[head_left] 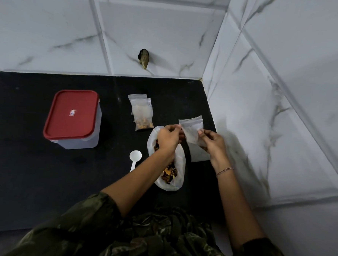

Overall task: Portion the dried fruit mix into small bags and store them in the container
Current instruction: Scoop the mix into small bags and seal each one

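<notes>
A black counter (pixel 42 179) runs up to a white marble-tiled wall (pixel 150 27). Taking the large open bag of dried fruit mix (pixel 171 173) near the counter's middle as the landmark: well to its left stands the clear container (pixel 75 130) with its red lid (pixel 72 114) shut. Just behind the large bag lies a small stack of filled small bags (pixel 142 114), flat on the counter. Just to its right, both hands hold up an empty small bag (pixel 191 129) by its upper part. The left hand (pixel 168 137) hovers over the large bag's mouth, fingers pinched on the small bag's left edge; the right hand (pixel 212 144), a thin bracelet (pixel 225 170) on its wrist, pinches the right edge. Just left of the large bag lies a white plastic scoop (pixel 134 158), bowl pointing away from the person.
</notes>
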A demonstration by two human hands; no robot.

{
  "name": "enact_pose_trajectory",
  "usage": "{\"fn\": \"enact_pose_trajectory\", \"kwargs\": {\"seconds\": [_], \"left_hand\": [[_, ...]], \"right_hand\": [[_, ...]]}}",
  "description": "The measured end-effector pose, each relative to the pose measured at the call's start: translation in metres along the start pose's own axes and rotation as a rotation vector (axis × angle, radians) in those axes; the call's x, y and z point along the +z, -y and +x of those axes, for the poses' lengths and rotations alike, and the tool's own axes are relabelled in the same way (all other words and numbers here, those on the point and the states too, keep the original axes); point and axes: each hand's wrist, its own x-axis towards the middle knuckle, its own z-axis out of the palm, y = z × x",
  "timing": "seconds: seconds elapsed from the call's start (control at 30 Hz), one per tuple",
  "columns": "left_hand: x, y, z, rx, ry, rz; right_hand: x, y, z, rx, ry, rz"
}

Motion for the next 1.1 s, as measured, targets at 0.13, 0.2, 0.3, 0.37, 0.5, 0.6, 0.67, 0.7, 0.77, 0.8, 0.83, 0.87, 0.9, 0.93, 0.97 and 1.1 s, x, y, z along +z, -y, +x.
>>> {"fn": "enact_pose_trajectory", "kwargs": {"seconds": [0.13, 0.2, 0.3, 0.37, 0.5, 0.6, 0.67, 0.7, 0.77, 0.8, 0.83, 0.87, 0.9, 0.93, 0.97, 1.1], "left_hand": [[-0.025, -0.006, 0.007, -0.030, -0.035, -0.045], [-0.038, -0.008, 0.010, -0.022, -0.045, -0.028], [-0.058, -0.011, 0.014, 0.052, -0.061, 0.009], [-0.072, -0.014, 0.015, 0.111, -0.058, 0.062], [-0.096, -0.019, 0.016, 0.261, -0.017, 0.193], [-0.111, -0.022, 0.016, 0.379, 0.037, 0.340], [-0.119, -0.024, 0.016, 0.448, 0.072, 0.421], [-0.122, -0.025, 0.017, 0.477, 0.090, 0.449], [-0.128, -0.027, 0.017, 0.516, 0.108, 0.492], [-0.130, -0.027, 0.018, 0.544, 0.096, 0.526], [-0.133, -0.026, 0.019, 0.595, 0.047, 0.579], [-0.135, -0.025, 0.020, 0.657, -0.037, 0.644], [-0.137, -0.024, 0.019, 0.708, -0.134, 0.670], [-0.138, -0.025, 0.015, 0.732, -0.210, 0.644], [-0.138, -0.025, 0.011, 0.723, -0.238, 0.588], [-0.134, -0.030, 0.001, 0.470, -0.103, 0.423]], "right_hand": [[0.017, 0.012, -0.011, -0.011, 0.114, 0.009], [0.026, 0.018, -0.017, -0.013, 0.168, 0.011], [0.038, 0.025, -0.023, -0.038, 0.202, -0.071], [0.045, 0.030, -0.026, -0.073, 0.159, -0.098], [0.057, 0.042, -0.029, -0.305, 0.058, -0.346], [0.069, 0.053, -0.033, -0.448, 0.147, -0.491], [0.077, 0.059, -0.036, -0.454, 0.243, -0.574], [0.082, 0.062, -0.038, -0.452, 0.281, -0.616], [0.091, 0.065, -0.042, -0.443, 0.331, -0.664], [0.095, 0.065, -0.044, -0.438, 0.346, -0.666], [0.098, 0.066, -0.046, -0.442, 0.350, -0.664], [0.102, 0.065, -0.048, -0.458, 0.336, -0.666], [0.105, 0.064, -0.050, -0.482, 0.307, -0.668], [0.108, 0.063, -0.052, -0.506, 0.273, -0.663], [0.113, 0.062, -0.054, -0.522, 0.242, -0.652], [0.131, 0.055, -0.063, -0.560, 0.158, -0.664]]}}
